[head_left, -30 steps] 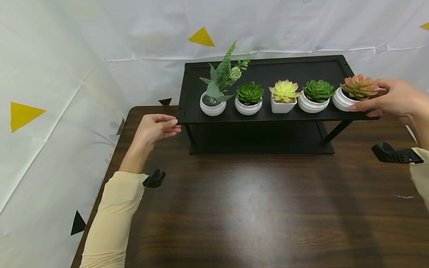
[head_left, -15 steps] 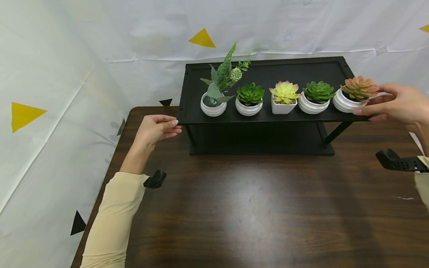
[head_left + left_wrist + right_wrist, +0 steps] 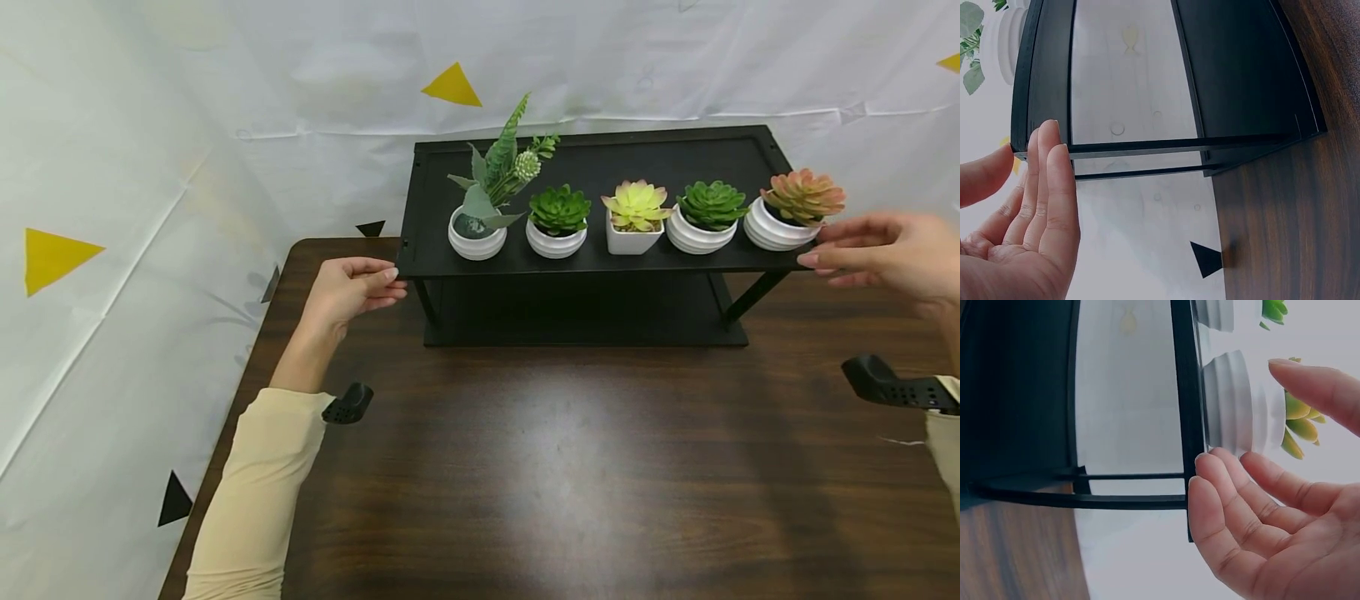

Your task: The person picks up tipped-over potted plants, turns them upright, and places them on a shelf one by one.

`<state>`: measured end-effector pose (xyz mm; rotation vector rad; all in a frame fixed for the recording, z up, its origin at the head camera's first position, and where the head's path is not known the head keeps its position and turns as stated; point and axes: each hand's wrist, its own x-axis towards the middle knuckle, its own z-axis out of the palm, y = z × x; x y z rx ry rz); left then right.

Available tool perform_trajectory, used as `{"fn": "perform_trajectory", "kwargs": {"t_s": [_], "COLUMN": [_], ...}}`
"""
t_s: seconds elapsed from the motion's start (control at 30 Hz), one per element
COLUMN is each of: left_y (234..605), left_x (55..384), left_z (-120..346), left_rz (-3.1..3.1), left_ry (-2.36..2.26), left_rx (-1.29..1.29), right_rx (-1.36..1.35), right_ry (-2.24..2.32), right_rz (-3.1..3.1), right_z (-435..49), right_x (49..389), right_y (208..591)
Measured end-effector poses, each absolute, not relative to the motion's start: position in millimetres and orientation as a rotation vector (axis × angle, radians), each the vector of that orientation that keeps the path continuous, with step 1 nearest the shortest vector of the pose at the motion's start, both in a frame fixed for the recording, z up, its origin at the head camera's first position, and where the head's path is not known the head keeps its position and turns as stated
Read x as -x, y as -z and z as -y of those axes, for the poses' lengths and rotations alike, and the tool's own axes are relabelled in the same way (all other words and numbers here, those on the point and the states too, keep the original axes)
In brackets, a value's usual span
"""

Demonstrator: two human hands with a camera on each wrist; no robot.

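Observation:
My left hand point(image 3: 347, 287) pinches the front left corner of a black two-tier shelf point(image 3: 675, 158), thumb above and fingers below. In the left wrist view the thumb point(image 3: 988, 175) meets the shelf's edge. My right hand point(image 3: 896, 254) is at the front right corner, beside a pinkish-orange succulent in a white ribbed pot point(image 3: 776, 229). From the right wrist, its thumb point(image 3: 1316, 384) stands apart from the pot, and its loosely bent fingers are by the shelf edge and the pot's side; whether they touch is unclear.
Along the shelf's front stand a leafy plant in a white pot point(image 3: 477, 242), a dark green succulent point(image 3: 559, 210), a yellow-green one in a square pot point(image 3: 636, 237) and another green one point(image 3: 711, 204). The shelf stands on a brown wooden table point(image 3: 555, 467) against white sheeting point(image 3: 337, 75).
My right hand has let go of the orange succulent's pot and moved down toward the shelf's front right corner. The left hand stays at its corner.

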<state>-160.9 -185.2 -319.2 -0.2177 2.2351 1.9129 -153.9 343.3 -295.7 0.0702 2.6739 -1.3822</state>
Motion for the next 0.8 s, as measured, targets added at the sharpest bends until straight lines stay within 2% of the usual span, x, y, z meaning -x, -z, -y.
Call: {"fn": "perform_trajectory", "kwargs": {"t_s": [0.57,0.8], "left_y": [324.5,329.9], "left_x": [155.8,146.6], "left_z": [189.7,191.6], "left_rz": [-2.209,-2.275], "left_ry": [-1.918,-1.891], "left_rx": [0.161,0.111], "right_rx": [0.03,0.155], "right_ry": [1.333,1.305], "right_rz": [-2.756,-2.831], "right_z": [-332.5,-321.1], "right_x": [127.3,113.2], "right_y": [305.9,312.8]}}
